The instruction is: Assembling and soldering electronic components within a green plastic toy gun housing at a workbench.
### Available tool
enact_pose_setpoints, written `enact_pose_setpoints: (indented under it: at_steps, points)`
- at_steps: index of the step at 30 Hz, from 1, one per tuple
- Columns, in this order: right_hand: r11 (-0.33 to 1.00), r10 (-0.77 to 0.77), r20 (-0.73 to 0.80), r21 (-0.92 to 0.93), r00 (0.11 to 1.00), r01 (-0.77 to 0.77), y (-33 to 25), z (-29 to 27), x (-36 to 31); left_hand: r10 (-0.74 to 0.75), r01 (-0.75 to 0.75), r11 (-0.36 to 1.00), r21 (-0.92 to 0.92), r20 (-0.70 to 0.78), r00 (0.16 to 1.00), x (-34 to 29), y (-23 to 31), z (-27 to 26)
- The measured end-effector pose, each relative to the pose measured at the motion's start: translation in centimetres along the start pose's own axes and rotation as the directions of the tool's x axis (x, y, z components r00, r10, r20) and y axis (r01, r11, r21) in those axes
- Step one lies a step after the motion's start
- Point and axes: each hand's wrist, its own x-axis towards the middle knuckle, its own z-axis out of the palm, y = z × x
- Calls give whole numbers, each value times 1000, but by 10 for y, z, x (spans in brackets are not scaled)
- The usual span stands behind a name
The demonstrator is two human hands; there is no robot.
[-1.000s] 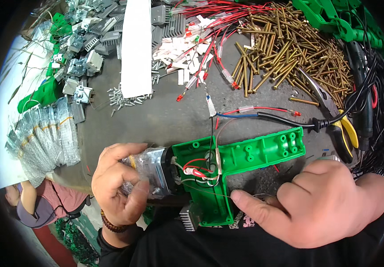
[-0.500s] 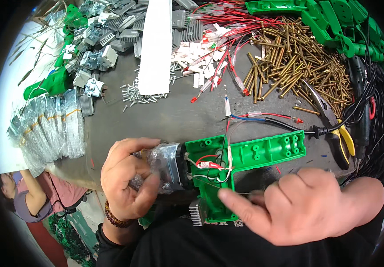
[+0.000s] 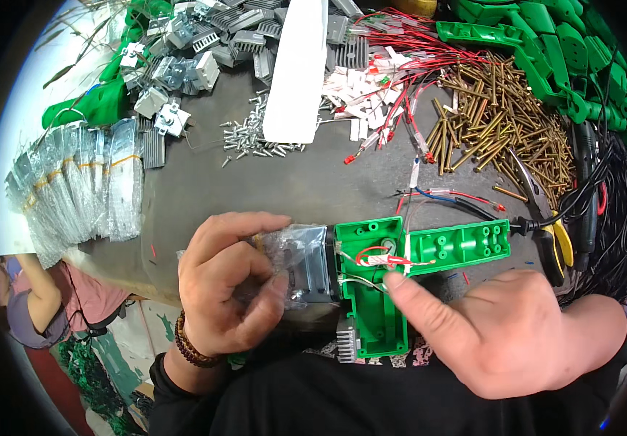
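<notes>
An opened green plastic tool housing, L-shaped and hollow side up, lies at the table's near edge. Red and white wires run through its corner. A part in clear bubble wrap joins its left end; my left hand curls around that wrapping. My right hand reaches in from the right, one finger stretched out to the wires, the others folded. I see nothing held in it, though its palm is hidden. A grey finned metal piece sits by the housing's lower left. A black cord leads off right.
Long brass-coloured screws are heaped at the back right, with yellow-handled pliers beside them. Small silver screws, a white strip and grey metal parts lie at the back. Bubble-wrapped packets lie left. Another person's arm shows beyond.
My right finger has moved up and left onto the wires, which now lie more bunched in the corner. The view has shifted, and my left hand stays at the wrapped part.
</notes>
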Motion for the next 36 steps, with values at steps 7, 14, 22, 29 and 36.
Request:
enact_pose_setpoints:
  at_steps: [7, 14, 22, 29, 36]
  points:
    - [963, 77, 45, 256, 996, -86, 8, 16, 3, -17, 18, 1000, -10, 16, 1000, 0, 2, 1]
    - [910, 122, 30, 396, 992, -124, 8, 19, 15, 77, -77, 997, 11, -13, 997, 1, -4, 1]
    - [994, 88, 177, -73, 980, -76, -6, 11, 23, 93, -93, 995, 38, 11, 996, 3, -5, -1]
    - [984, 100, 168, -163, 981, -73, -6, 11, 24, 316, -322, 947, 15, 156, 936, 26, 23, -7]
    - [984, 132, 233, 88, 964, -156, 5, 9, 18, 282, -311, 950, 22, 366, 887, 40, 21, 15]
